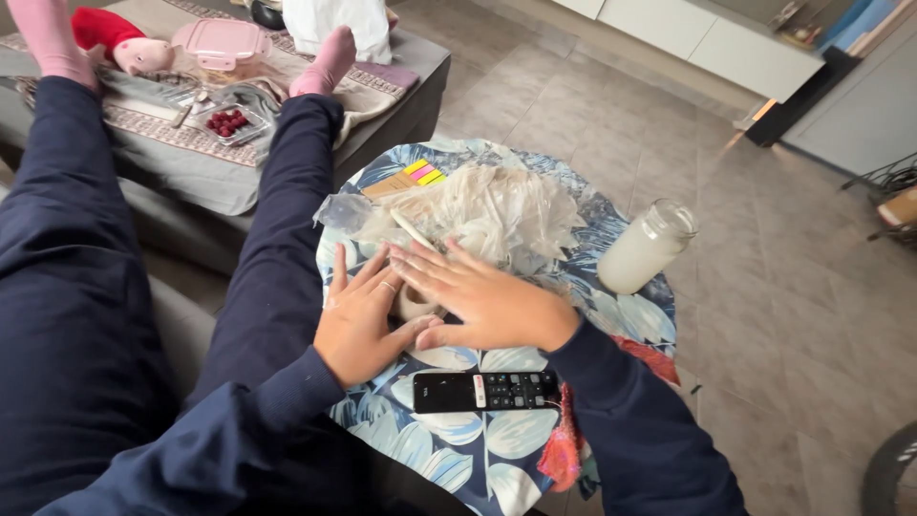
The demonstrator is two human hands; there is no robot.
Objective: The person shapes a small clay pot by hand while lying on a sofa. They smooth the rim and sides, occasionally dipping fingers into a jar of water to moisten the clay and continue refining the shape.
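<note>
My left hand (361, 320) lies flat, fingers spread, on a blue floral cloth (478, 449) that covers a round surface. My right hand (487, 301) lies across it, palm down, over a small pale object (413, 304) that is mostly hidden between the two hands. Just beyond the fingers sits a heap of crumpled clear plastic (497, 212). A black remote control (485, 391) lies on the cloth close to my wrists.
A glass jar of white stuff (645, 248) stands at the cloth's right edge. Coloured sticky tabs (422, 173) lie at the far side. My legs in dark trousers and pink socks rest on a low table (401, 115) with a container of red berries (227, 122), a pink lidded box (222, 43) and a plush toy (119, 43).
</note>
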